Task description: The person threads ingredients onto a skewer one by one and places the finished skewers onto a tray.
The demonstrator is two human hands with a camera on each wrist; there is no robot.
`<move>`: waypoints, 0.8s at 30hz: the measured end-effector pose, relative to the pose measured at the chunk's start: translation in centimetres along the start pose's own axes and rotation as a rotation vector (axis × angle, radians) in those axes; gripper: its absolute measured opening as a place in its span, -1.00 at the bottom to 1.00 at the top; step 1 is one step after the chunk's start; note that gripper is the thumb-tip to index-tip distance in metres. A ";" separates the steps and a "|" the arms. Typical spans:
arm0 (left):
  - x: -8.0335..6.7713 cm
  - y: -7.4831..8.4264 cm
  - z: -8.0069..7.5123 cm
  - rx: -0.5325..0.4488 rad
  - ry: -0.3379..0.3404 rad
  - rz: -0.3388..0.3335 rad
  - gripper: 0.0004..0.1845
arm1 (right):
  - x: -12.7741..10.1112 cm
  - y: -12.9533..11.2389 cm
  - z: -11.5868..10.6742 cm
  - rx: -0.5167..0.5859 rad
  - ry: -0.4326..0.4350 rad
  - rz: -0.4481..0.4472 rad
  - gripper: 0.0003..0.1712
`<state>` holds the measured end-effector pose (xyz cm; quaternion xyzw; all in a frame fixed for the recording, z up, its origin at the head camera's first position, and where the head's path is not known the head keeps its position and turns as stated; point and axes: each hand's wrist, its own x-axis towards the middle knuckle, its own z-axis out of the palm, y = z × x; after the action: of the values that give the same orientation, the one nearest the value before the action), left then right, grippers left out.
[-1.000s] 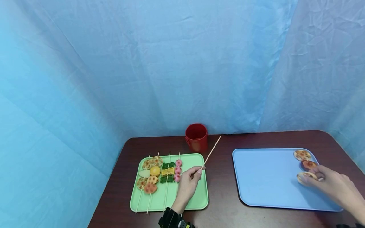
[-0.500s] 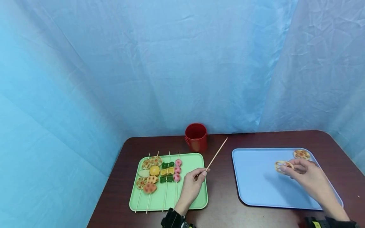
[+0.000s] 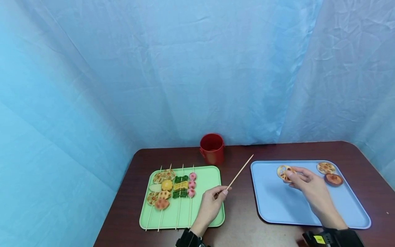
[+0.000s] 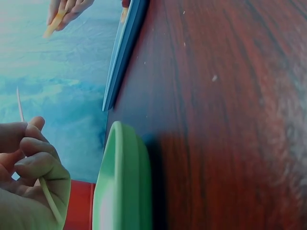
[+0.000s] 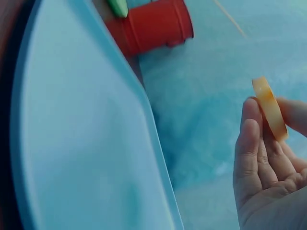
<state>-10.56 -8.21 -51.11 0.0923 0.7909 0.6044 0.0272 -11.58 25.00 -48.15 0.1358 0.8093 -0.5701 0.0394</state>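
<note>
My left hand [image 3: 211,205] pinches a thin wooden skewer [image 3: 240,171] over the right side of the green tray [image 3: 206,219]; its pointed end slants up and right. Above the blue tray [image 3: 277,209], my right hand [image 3: 310,188] holds a lotus root slice [image 3: 282,172] between thumb and fingers. The right wrist view shows this lotus root slice [image 5: 270,109] edge-on, apart from the tray. A second lotus root slice [image 3: 325,167] and a browned oval piece [image 3: 333,179] lie at the blue tray's far right.
Several loaded skewers lie side by side on the green tray, with pink balls [image 3: 191,184], green and yellow pieces [image 3: 180,186] and browned slices [image 3: 162,203]. Behind that tray stands a red cup [image 3: 212,149]. Dark wooden table [image 3: 237,219] shows between the trays.
My right hand has lifted the lotus root slice and carried it left across the blue tray. The left hand has shifted slightly right, and its skewer leans further right.
</note>
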 end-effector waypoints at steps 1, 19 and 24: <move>-0.1 0.0 0.0 0.005 -0.012 0.003 -0.79 | 0.1 -0.1 0.3 0.049 0.000 0.003 -0.06; -0.7 -0.7 0.4 0.057 -0.191 0.068 -0.80 | 0.4 -2.2 3.3 0.500 -0.056 -0.064 -0.43; -0.7 -0.6 0.4 0.055 -0.202 0.057 -0.80 | 0.3 -2.5 3.6 0.488 -0.066 -0.056 -0.40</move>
<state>-9.86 -8.15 -51.88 0.1759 0.7975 0.5705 0.0870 -12.89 20.89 -47.25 0.1004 0.6492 -0.7538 0.0160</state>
